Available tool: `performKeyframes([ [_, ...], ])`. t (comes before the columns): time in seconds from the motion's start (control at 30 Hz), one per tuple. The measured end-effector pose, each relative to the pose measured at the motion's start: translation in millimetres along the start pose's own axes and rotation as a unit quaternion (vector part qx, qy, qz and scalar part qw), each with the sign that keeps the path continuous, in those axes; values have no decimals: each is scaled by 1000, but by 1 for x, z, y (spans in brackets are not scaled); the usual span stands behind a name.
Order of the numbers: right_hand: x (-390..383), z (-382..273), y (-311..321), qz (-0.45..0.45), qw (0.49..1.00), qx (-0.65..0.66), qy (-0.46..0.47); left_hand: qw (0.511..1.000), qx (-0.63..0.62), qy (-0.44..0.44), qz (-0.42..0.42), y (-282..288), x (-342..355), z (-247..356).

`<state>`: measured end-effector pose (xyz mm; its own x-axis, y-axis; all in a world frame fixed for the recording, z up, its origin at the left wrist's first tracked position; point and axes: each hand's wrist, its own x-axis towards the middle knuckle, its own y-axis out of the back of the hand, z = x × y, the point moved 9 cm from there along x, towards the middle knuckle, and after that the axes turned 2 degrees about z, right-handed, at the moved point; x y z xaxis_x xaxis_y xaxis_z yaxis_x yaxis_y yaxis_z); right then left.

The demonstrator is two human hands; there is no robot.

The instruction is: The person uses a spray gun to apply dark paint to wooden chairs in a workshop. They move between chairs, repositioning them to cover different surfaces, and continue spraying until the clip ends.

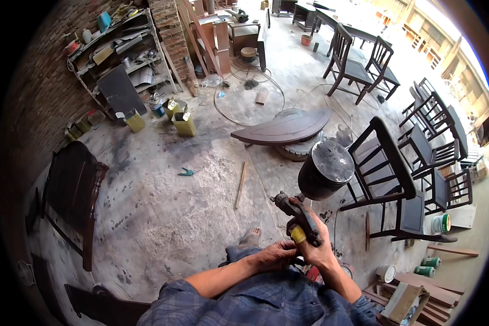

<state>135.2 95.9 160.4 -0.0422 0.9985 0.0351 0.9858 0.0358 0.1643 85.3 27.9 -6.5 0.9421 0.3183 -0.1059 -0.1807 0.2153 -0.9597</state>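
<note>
My right hand [318, 247] is wrapped round a dark, stained spray gun [304, 220], held in front of my body. A yellow band or piece [298, 234] shows on the gun near my fingers. Just beyond the gun is a black lidded paint cup [325, 171], its grey lid smeared; it appears joined to the gun, though the joint is partly hidden. My left hand [277, 255] is closed low beside the gun's handle, touching or close to my right hand. What its fingers pinch, if anything, is hidden.
A dark half-oval wooden panel [282, 128] rests on a low round stand ahead. Dark wooden chairs [383, 163] stand at the right. Yellow-green cans [183, 125] and a shelf [119, 54] are at the far left. A wooden stick [241, 185] and green clamp [186, 171] lie on the floor.
</note>
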Motion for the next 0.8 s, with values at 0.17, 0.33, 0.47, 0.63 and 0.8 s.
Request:
performKeyframes([
  [0.17,2,-5,5,5,998,53,-33,1000,10,-7,-15,-9,9,7],
  [0.33,-2,-2,8,20,1000,-6,-14,1000,-6,2,-12,-6,6,0],
  [0.47,-3,-5,8,23,1000,6,-13,1000,7,8,-1,-6,6,2],
  [0.63,-4,-8,9,21,1000,-12,0,1000,6,15,-3,-2,6,-1],
  [0.8,-8,-2,10,26,1000,-2,-9,1000,2,11,2,-3,7,-2],
])
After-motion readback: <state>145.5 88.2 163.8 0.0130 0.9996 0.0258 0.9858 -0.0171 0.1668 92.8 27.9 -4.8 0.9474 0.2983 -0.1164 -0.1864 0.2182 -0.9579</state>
